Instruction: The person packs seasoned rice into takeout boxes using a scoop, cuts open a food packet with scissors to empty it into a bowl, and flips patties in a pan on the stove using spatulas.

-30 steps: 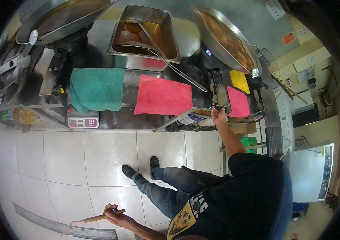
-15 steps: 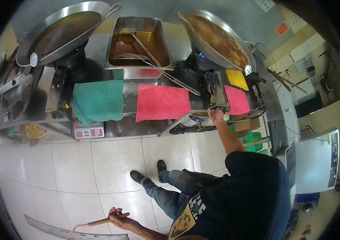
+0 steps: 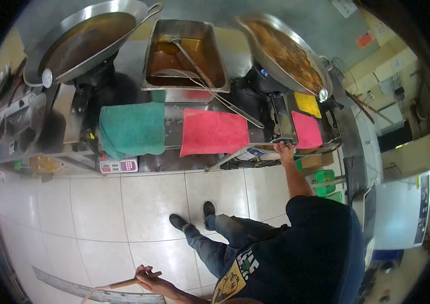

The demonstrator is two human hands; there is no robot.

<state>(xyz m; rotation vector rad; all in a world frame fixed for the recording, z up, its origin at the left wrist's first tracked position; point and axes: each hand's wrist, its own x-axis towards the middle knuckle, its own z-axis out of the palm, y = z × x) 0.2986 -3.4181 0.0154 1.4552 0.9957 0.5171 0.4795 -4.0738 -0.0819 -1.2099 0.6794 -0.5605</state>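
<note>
My left hand (image 3: 149,277), low in the view, is closed around the wooden handle of a tool (image 3: 126,282). The tool's pale, thin far end is blurred, so its kind does not show. My right hand (image 3: 285,150) is at the front end of a metal burner box (image 3: 281,119), fingers curled against it; whatever the fingertips grip is hidden. Above and behind that box sits a large wok (image 3: 285,50) of brown, oily food, with a round dial thermometer (image 3: 323,95) at its rim. A pink cloth (image 3: 306,130) and a yellow cloth (image 3: 307,104) lie beside the box.
A second wok (image 3: 91,38) of dark liquid stands at the left. Between the woks, a steel pan (image 3: 187,55) holds oily liquid and long-handled utensils. Green (image 3: 133,129) and pink (image 3: 215,130) cloths hang at the counter edge, with a scale (image 3: 118,165) below.
The whole view has shifted slightly, moving the counter to the right. My right hand remains at the burner box's front end, and my left hand still holds the wooden-handled tool.
</note>
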